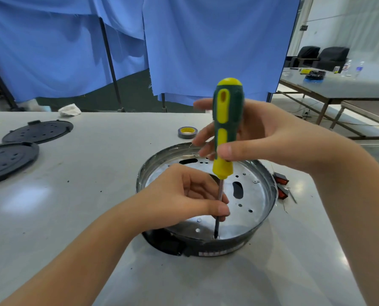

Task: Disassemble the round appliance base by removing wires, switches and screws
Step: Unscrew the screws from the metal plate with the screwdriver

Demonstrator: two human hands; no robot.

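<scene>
Round appliance base (259, 219) on the table (95, 195), open side up, near wall partly hidden behind the left forearm. Screwdriver (226, 129) upright, handle gripped by right hand (272, 138), fingers curled round it; shaft pinched by left hand (184, 195) between thumb and fingers. Tip at inner floor near the front wall; screw itself not discernible. Red switches (282, 186) beside base, partly hidden.

One screwdriver (226, 127) in the grip, one round appliance base (259, 219) beneath it, two red switches (281, 185) right, one tape roll (187, 132) behind, two black round covers (22, 144) far left.
</scene>
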